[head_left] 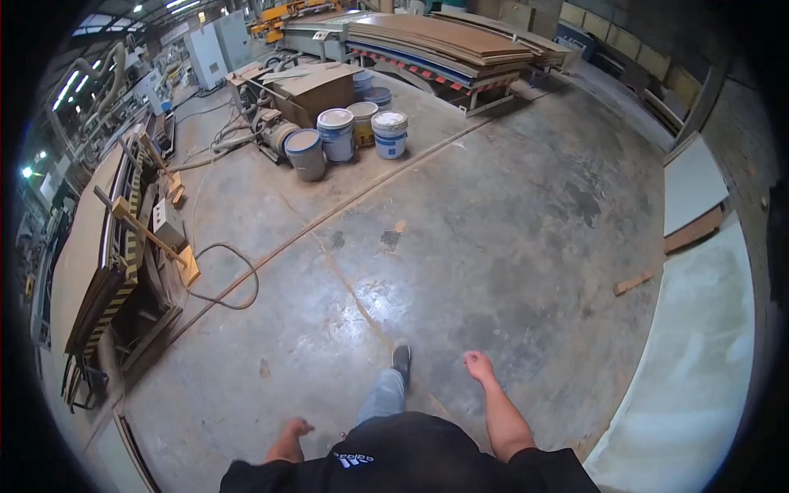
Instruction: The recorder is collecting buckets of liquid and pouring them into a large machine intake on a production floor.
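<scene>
My left hand point(297, 427) hangs low beside my body, its fingers loosely apart and nothing held in them. Farther forward, on the right, my right hand point(477, 364) is above the concrete floor point(460, 263) with its fingers curled in and no object showing in them. Neither hand touches anything. Between them, one leg in light blue trousers point(383, 396) reaches forward, ending in a dark shoe point(401, 360).
Several paint buckets point(337, 135) stand ahead beside a motor point(274, 131). Beyond lies a large stack of boards point(444, 41). A black hose point(255, 279) loops over the floor at left, near a striped board stack point(99, 255). Pale panels point(690, 370) line the right; a wood scrap point(633, 283) lies nearby.
</scene>
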### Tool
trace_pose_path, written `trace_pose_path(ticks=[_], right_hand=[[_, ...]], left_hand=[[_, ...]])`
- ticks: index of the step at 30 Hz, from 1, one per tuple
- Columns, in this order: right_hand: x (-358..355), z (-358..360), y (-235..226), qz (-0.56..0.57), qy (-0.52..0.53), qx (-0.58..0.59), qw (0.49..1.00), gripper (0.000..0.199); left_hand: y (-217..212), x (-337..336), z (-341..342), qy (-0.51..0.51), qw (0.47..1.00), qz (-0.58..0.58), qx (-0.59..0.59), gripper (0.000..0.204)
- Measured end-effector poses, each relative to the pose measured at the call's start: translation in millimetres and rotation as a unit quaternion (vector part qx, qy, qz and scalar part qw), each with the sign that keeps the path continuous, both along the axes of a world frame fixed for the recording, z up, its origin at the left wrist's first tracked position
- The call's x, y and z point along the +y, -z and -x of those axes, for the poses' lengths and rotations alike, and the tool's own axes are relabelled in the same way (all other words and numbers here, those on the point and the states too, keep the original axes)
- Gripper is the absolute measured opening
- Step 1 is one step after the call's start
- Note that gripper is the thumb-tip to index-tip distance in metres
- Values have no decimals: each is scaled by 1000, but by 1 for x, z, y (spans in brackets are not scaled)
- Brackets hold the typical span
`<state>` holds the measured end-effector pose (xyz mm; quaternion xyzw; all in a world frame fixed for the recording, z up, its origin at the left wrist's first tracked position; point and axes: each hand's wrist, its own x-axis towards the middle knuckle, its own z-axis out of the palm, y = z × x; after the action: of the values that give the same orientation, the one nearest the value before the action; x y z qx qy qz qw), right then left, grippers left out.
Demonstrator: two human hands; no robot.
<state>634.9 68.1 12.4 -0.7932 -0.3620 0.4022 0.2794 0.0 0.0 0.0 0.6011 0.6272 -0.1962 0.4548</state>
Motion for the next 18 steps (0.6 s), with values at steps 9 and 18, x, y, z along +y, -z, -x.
trace_pose_path(ticks=[9, 18], right_hand=[[294, -109, 40, 176, -120, -126, 969, 47], [505, -199, 35, 344, -84, -48, 934, 45]], left_hand=[[69, 365, -172, 135, 970, -78, -184, 58], [-57, 938, -386, -122, 917, -313, -214, 51]])
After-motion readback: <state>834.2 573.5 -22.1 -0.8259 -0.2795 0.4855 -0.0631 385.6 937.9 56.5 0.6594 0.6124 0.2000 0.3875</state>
